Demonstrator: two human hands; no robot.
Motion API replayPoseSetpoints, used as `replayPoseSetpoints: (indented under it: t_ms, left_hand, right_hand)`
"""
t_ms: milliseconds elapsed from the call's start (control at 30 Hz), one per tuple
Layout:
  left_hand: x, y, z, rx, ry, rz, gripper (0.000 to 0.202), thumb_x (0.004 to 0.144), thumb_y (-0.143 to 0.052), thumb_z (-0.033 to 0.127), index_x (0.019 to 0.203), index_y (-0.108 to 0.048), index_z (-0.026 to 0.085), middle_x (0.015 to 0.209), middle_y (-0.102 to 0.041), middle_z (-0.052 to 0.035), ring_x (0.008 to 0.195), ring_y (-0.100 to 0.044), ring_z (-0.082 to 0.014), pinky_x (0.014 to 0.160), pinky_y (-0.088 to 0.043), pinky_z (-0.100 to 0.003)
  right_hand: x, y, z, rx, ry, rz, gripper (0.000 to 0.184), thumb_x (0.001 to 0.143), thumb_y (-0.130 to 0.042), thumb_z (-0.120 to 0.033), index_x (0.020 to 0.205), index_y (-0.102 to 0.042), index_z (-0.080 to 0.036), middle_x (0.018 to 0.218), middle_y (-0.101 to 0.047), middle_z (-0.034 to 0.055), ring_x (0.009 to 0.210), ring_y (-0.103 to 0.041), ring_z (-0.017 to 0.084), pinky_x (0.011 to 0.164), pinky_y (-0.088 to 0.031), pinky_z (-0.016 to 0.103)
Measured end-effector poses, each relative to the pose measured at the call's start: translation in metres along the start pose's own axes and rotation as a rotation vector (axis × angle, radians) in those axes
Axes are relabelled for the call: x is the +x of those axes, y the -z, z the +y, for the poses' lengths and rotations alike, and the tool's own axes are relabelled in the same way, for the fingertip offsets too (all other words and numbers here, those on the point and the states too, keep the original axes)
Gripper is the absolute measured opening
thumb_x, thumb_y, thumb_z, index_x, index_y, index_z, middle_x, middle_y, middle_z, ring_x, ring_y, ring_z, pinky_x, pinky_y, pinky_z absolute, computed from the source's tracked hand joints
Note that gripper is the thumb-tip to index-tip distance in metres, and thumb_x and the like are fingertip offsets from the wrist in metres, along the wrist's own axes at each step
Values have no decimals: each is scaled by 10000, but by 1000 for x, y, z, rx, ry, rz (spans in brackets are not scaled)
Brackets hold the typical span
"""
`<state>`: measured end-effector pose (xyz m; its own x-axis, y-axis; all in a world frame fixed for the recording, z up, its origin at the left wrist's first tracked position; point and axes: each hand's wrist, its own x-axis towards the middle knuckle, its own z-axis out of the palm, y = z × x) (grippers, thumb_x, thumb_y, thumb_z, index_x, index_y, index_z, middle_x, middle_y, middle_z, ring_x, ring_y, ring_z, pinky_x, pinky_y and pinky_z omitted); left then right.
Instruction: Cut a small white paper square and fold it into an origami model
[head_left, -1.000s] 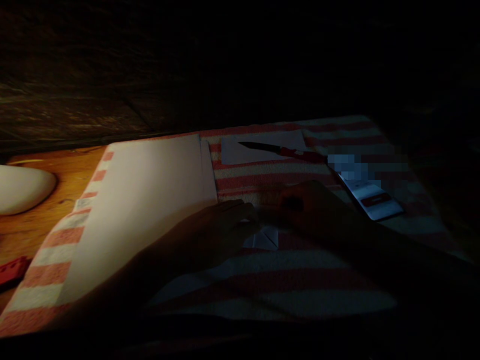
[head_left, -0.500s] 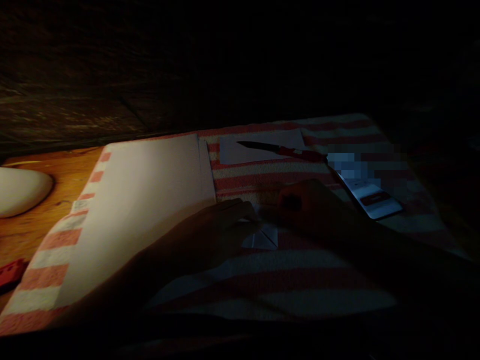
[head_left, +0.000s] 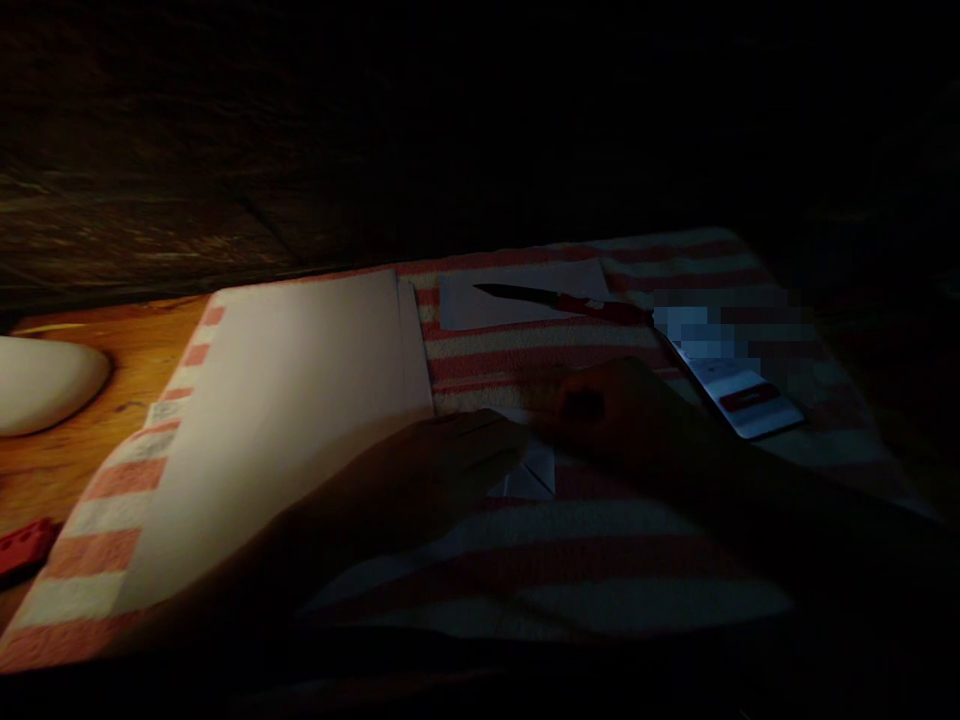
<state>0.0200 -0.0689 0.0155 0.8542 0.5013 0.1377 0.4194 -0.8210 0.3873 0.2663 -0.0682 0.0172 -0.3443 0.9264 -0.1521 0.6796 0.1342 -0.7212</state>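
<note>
A small piece of folded white paper [head_left: 531,478] with creases across it lies on the striped towel, partly hidden under my hands. My left hand [head_left: 457,455] rests over its left side, fingers stretched out towards the right. Curled at the paper's far right edge is my right hand [head_left: 619,400], its thumb and fingers pinched together on that edge. Deep shadow covers both hands, so the fingertips show poorly.
Large white sheets [head_left: 300,370] lie on the red-and-white towel [head_left: 600,555] at left. Behind the hands, a knife [head_left: 555,298] lies across a smaller paper [head_left: 465,310], near a lit phone [head_left: 750,400]. A white rounded object [head_left: 45,385] and a red object [head_left: 26,545] are at far left.
My left hand has slid slightly right across the folded paper, and its fingers now reach closer to my right hand. The right hand stays almost in place.
</note>
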Motion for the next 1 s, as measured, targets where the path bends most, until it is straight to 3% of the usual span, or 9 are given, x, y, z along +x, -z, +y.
replayPoseSetpoints:
  t_ms: [200, 467, 633, 700, 767, 833, 900, 1000]
  left_hand:
    - [-1, -1, 1, 48, -25, -7, 250, 1028, -477, 179, 1152, -694, 190, 1076, -757, -38, 902, -719, -153, 810, -595, -256]
    - [-2, -1, -1, 138, -75, -16, 303, 992, -494, 119, 1220, -681, 186, 1156, -748, -49, 981, -717, -157, 867, -606, -252]
    - [-4, -3, -3, 130, -87, -15, 357, 984, -475, 87, 1263, -664, 204, 1243, -727, -41, 1068, -706, -155, 975, -585, -274]
    - [-5, -4, -5, 113, -73, -12, 360, 1003, -453, 110, 1285, -654, 210, 1275, -720, -38, 1094, -707, -155, 1000, -578, -285]
    - [-7, -5, -6, 106, -56, -13, 385, 1010, -438, 113, 1333, -627, 205, 1310, -707, -45, 1136, -700, -163, 1026, -570, -308]
    - [-8, -5, -7, 109, -62, -14, 419, 996, -442, 91, 1367, -605, 198, 1354, -683, -56, 1191, -680, -179, 1053, -557, -337]
    - [-8, -5, -6, 113, -86, -12, 443, 978, -449, 69, 1374, -605, 194, 1381, -664, -66, 1218, -668, -192, 1059, -555, -352]
    - [-7, -7, -3, 104, -67, 1, 446, 981, -454, 81, 1384, -599, 205, 1374, -669, -69, 1211, -673, -188, 1041, -568, -344]
  right_hand:
    - [-1, 3, -1, 10, -13, 23, 200, 801, -735, -361, 725, -723, -177, 666, -670, -4, 578, -560, 113, 532, -329, 245]
    - [1, 6, -2, -66, -10, 71, 186, 818, -726, -350, 741, -725, -182, 694, -688, 9, 587, -559, 113, 531, -327, 253]
    - [-27, 22, -7, -180, 55, 87, 300, 910, -643, -466, 900, -756, -188, 827, -747, 38, 690, -644, 166, 587, -406, 274]
    - [-50, 20, -1, -260, 138, 115, 277, 964, -586, -406, 1100, -753, -230, 1070, -768, 59, 906, -699, 223, 772, -500, 334]
    - [-74, 11, 10, -370, 296, 62, 422, 963, -599, -359, 1381, -618, -304, 1405, -645, 58, 1212, -629, 274, 1025, -463, 445]
    - [-94, 1, 25, -489, 430, 10, 634, 949, -617, -461, 1537, -444, -298, 1604, -437, 81, 1444, -437, 329, 1165, -348, 539]
    - [-105, -7, 38, -570, 445, -11, 761, 956, -598, -499, 1609, -295, -250, 1665, -305, 104, 1539, -265, 340, 1231, -235, 584]
    - [-108, -7, 47, -574, 450, -36, 800, 966, -577, -512, 1630, -204, -265, 1681, -255, 86, 1563, -199, 310, 1245, -231, 573]
